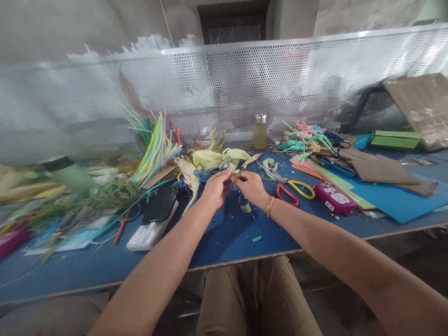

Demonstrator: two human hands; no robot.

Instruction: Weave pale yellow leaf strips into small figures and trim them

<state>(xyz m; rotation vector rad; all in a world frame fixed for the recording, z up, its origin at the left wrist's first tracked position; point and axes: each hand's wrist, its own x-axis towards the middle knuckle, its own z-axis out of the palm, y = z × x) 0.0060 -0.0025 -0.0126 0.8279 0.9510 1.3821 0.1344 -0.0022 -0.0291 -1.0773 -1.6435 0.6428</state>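
Note:
My left hand and my right hand meet above the blue table, fingertips pinched together on a small piece of pale yellow-green leaf strip with blue thread. A gold bracelet sits on my right wrist. Just beyond the hands lies a heap of pale corn-husk-like leaves. A cut scrap of leaf lies below my right hand.
Scissors with red and yellow handles and a pink device lie to the right, with coloured paper sheets and cardboard. Left: coloured strips, a black phone, a white case, a green bottle. A jar stands by the perforated metal screen.

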